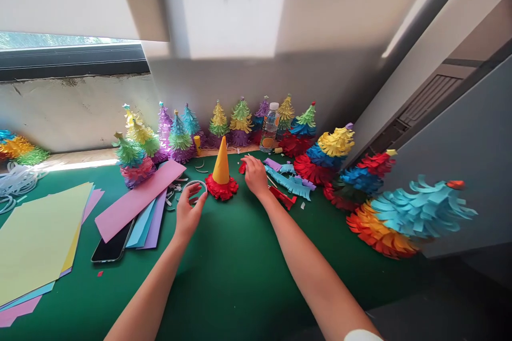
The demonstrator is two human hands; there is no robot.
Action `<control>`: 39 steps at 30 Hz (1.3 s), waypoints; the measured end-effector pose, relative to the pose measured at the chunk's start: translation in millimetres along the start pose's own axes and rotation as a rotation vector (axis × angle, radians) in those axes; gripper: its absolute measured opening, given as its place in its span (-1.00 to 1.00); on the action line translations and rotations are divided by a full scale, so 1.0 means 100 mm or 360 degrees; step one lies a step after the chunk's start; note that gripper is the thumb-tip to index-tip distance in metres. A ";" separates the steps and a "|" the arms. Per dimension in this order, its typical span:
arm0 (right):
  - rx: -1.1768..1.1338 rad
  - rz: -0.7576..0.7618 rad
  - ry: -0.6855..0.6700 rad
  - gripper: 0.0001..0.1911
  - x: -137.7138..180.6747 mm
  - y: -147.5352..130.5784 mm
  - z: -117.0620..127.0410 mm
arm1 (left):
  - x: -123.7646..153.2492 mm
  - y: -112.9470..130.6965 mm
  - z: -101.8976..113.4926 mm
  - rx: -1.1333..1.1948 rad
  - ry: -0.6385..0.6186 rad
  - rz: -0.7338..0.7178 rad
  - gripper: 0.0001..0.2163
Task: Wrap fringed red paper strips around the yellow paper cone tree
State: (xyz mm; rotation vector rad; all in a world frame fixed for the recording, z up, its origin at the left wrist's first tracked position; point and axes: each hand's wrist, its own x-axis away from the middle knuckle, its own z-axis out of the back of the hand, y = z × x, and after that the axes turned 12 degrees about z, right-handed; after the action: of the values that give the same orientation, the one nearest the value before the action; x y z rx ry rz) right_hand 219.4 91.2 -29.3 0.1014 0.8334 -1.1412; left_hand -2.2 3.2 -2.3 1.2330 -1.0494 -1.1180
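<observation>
My left hand (189, 210) is curled around a thin white ring, which looks like a roll of tape (200, 183). Just to its right stands a yellow paper cone (221, 165), upright, with a fringe of red paper (221, 187) around its base. On the cone's other side is my right hand (256, 176), its fingers drawn together; what they pinch, if anything, is hidden. A small piece of red paper (242, 167) shows at those fingertips. Beside this hand lie fringed blue paper strips (294, 186) and a red strip (285, 198).
Several fringed paper trees, such as a blue-and-orange one (420, 213), line the back and right. A bottle (270, 128) stands among them. At left lie a pink sheet (140, 200) over a phone (112, 248), stacked coloured paper (44, 240) and white cord (18, 184).
</observation>
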 end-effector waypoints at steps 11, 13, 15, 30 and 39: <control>0.0464 0.0277 -0.0634 -0.75 -0.29 0.16 -0.04 | -0.53 -0.20 -0.60 -0.0708 0.0054 -0.0664 -0.50; 0.0382 0.0268 -0.0560 -0.76 -0.31 0.13 0.04 | -0.60 -0.23 -0.59 -0.0712 -0.0013 -0.0681 -0.60; 0.0159 0.0185 -0.0406 -0.78 -0.30 0.11 0.14 | -0.65 -0.25 -0.53 -0.0675 -0.0112 -0.0675 -0.62; -0.1323 -0.0089 -0.0361 -0.94 0.22 -0.11 0.30 | -0.19 -0.17 -0.46 -0.0744 0.0072 -0.0848 -0.81; -0.1543 -0.0104 -0.0489 -0.92 0.19 -0.02 0.11 | -0.32 -0.27 -0.45 -0.0754 -0.0092 -0.0699 -0.73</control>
State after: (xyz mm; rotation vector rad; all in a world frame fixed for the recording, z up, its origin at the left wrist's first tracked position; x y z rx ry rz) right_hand 226.2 70.5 -33.0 -0.8846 1.0308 -0.6854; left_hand 35.7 41.6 -32.0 1.0686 -0.5104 -1.6370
